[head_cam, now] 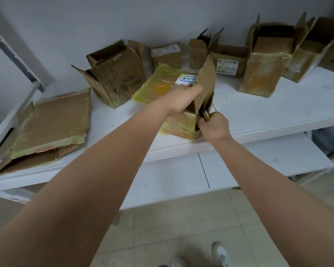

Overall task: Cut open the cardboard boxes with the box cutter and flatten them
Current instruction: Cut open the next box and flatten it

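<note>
- the small taped box (183, 122) sits at the front edge of the white table (268, 112).
- left hand (181, 97) reaches over the box, its fingers curled round the raised flap (206, 81) at the box's right side.
- right hand (214, 126), just right of the box, has its fingers wrapped round the yellow box cutter (206, 115), whose tip goes into the gap beside the flap.
- flattened cardboard (50, 124) lies well left of the box; open boxes (262, 72) stand behind it.

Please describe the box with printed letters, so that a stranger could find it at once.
On the white shelf, look left of the hands. The printed box stands open-topped beside the flattened cardboard. Only it bears large green letters, upside down.
</note>
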`<state>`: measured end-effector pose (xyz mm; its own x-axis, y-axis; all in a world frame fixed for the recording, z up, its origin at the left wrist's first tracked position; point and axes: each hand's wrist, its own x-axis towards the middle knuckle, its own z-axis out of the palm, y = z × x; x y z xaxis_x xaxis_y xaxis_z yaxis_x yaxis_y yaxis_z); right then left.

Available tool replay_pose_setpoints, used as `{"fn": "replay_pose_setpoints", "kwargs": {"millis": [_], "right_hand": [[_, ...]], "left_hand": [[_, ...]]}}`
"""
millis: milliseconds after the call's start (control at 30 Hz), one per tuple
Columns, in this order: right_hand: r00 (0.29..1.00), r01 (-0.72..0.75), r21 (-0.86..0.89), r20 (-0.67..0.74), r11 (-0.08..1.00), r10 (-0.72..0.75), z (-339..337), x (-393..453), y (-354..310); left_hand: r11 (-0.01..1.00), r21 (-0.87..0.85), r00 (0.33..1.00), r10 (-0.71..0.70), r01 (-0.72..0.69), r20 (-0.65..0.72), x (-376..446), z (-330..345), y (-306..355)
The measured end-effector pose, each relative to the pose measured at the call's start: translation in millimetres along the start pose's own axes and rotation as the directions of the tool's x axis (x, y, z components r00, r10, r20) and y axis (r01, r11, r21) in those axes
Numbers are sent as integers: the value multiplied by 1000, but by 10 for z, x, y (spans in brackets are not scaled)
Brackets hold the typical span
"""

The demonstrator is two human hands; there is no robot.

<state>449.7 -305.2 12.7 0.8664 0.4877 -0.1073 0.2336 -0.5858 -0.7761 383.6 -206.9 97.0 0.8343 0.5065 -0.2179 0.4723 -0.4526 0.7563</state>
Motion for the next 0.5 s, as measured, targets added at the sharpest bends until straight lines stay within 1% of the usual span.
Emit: {"fn": "replay_pose_setpoints", "kwargs": {"millis": [100, 200, 300, 367, 500], "right_hand": [[998, 68, -4, -6, 998, -68, -26, -8, 168], [995, 101, 79, 13, 992, -103, -52, -50, 270], [997, 37, 190, 56, 981, -48, -72, 25, 241], [998, -4, 231, 65, 973, -11, -109, 108, 177], [998, -31, 284, -41, 958, 44, -246, 370, 121]], "left_hand": [[1000, -5, 1000, -2, 2, -11, 6, -1, 3], [1000, -20, 1000, -11, 11, 6, -17, -32, -10], [1000, -12, 1000, -23, 23, 11, 8, -48, -21], [999, -19, 999, -31, 31, 18, 38, -56, -44], [996, -27, 996, -84, 84, 28, -7, -96, 20]]}}
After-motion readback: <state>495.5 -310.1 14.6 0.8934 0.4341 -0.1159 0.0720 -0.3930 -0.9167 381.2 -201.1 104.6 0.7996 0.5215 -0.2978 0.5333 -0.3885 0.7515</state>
